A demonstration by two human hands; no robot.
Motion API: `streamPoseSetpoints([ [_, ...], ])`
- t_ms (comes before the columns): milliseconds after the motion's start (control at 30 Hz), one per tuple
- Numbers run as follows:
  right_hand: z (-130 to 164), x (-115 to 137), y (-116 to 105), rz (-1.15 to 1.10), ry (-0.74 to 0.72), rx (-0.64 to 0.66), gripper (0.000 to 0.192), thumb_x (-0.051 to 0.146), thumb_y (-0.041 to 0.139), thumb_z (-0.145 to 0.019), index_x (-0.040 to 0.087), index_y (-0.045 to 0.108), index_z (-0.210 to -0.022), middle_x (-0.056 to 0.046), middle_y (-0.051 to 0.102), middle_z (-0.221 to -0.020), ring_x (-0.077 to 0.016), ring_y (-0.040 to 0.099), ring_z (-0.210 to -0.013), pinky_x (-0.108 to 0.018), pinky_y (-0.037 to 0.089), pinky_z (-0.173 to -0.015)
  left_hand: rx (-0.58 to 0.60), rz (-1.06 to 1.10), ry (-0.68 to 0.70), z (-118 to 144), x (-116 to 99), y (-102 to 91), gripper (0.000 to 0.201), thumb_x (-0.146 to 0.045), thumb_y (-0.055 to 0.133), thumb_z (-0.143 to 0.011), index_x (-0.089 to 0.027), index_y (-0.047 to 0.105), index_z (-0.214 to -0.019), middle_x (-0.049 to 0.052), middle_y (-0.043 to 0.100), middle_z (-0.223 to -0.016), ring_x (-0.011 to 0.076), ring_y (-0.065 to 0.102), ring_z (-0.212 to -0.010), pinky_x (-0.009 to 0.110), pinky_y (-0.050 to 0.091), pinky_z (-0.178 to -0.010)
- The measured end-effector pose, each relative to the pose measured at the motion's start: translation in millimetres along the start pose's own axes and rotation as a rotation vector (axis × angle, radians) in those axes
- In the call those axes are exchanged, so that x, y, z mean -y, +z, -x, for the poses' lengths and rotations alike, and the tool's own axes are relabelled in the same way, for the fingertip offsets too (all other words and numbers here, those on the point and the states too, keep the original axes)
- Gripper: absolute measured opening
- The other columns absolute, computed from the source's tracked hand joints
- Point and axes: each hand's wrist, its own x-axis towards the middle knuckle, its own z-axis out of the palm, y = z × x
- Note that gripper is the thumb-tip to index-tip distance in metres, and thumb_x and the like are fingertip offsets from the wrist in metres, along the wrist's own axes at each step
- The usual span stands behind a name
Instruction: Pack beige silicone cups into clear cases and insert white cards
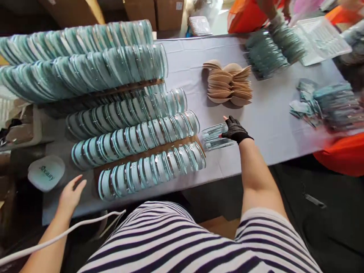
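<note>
My right hand (235, 130), in a black fingerless mesh glove, reaches over a small pile of clear plastic packs (216, 142) at the end of the rows. Its fingers are apart and touch or hover just over the pile; which one I cannot tell. My bare left hand (71, 195) is at the table's front left edge, fingers apart and holding nothing. Beside it lies a rounded pale case (46, 173) with dark lettering ending in "beauty". Long rows of pale green, clear-edged rounded packs (150, 168) stand on edge between my hands.
Brown curved pieces (229, 85) are stacked mid-table. Dark green packs (265, 53) and a white tray (322, 40) are at the far right, where another person's arms (269, 7) reach in. Loose packs (335, 100) lie at right. A white cable (65, 229) crosses at lower left.
</note>
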Motion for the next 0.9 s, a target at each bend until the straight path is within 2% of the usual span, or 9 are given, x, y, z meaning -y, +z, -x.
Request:
streamPoseSetpoints([
  [100,-29,10,5,0.119,0.105,0.178,0.091,0.058,0.080,-0.052,0.019,0.054,-0.131,-0.017,0.051,-0.137,-0.0368,0.048,-0.125,-0.047,0.039,-0.103,0.144,0.340,-0.263,31,13,31.0,0.040,-0.040,0.062,-0.079,-0.025,0.063,-0.116,0.007,0.056,-0.138,0.0281,0.046,-0.133,0.051,0.036,-0.110],
  [167,-29,7,14,0.075,0.301,0.171,0.085,0.066,0.074,-0.058,0.016,0.057,-0.125,-0.019,0.061,-0.122,-0.0339,0.058,-0.109,-0.044,0.045,-0.092,0.218,0.513,-0.363,42,11,52.2,0.044,-0.046,0.065,-0.079,-0.026,0.062,-0.118,0.008,0.060,-0.132,0.0274,0.052,-0.128,0.049,0.042,-0.106],
  [267,-5,-9,32,-0.129,0.542,0.074,0.068,0.068,0.056,-0.074,0.011,0.062,-0.112,-0.020,0.067,-0.104,-0.0295,0.062,-0.093,-0.040,0.047,-0.080,0.246,0.658,-0.425,48,10,71.6,0.044,-0.042,0.070,-0.078,-0.022,0.064,-0.116,0.009,0.070,-0.112,0.0247,0.064,-0.111,0.040,0.051,-0.097],
  [333,18,-16,46,-0.365,0.553,0.015,0.058,0.062,0.049,-0.079,0.011,0.065,-0.104,-0.017,0.068,-0.099,-0.0259,0.062,-0.089,-0.037,0.047,-0.079,0.216,0.715,-0.432,49,10,76.5,0.038,-0.036,0.070,-0.079,-0.021,0.065,-0.114,0.007,0.071,-0.104,0.0216,0.067,-0.103,0.035,0.054,-0.093],
  [400,39,-14,59,-0.579,0.499,-0.040,0.054,0.059,0.049,-0.079,0.013,0.066,-0.101,-0.013,0.069,-0.099,-0.0222,0.061,-0.088,-0.033,0.047,-0.079,0.175,0.745,-0.453,49,7,78.3,0.031,-0.032,0.068,-0.081,-0.021,0.067,-0.110,0.004,0.072,-0.097,0.0190,0.069,-0.095,0.033,0.055,-0.089],
  [500,60,0,70,-0.744,0.437,-0.066,0.054,0.062,0.052,-0.074,0.014,0.067,-0.096,-0.009,0.069,-0.094,-0.0197,0.060,-0.084,-0.031,0.047,-0.078,0.160,0.757,-0.495,51,-2,79.4,0.022,-0.026,0.062,-0.084,-0.021,0.068,-0.104,0.001,0.071,-0.084,0.0168,0.070,-0.082,0.031,0.058,-0.082],
  [633,73,28,65,-0.823,0.346,-0.031,0.051,0.062,0.059,-0.071,0.015,0.068,-0.088,-0.005,0.068,-0.086,-0.0176,0.058,-0.081,-0.029,0.046,-0.076,0.158,0.769,-0.495,50,-9,72.9,0.020,-0.020,0.057,-0.085,-0.020,0.069,-0.101,0.000,0.069,-0.079,0.0118,0.065,-0.066,0.026,0.059,-0.072],
  [800,85,62,65,-0.853,0.257,-0.049,0.051,0.065,0.060,-0.074,0.015,0.067,-0.083,-0.003,0.065,-0.076,-0.0150,0.054,-0.070,-0.027,0.044,-0.066,0.159,0.825,-0.499,30,13,36.1,0.023,-0.021,0.051,-0.087,-0.020,0.067,-0.103,0.003,0.071,-0.093,0.0141,0.066,-0.070,0.025,0.057,-0.058],
  [900,85,75,82,-0.804,0.226,-0.085,0.064,0.071,0.040,-0.082,0.015,0.069,-0.091,-0.007,0.067,-0.078,-0.0183,0.060,-0.073,-0.030,0.048,-0.068,0.106,0.855,-0.491,16,27,17.2,0.022,-0.021,0.050,-0.088,-0.019,0.067,-0.102,0.003,0.071,-0.087,0.0143,0.066,-0.067,0.027,0.057,-0.059],
])
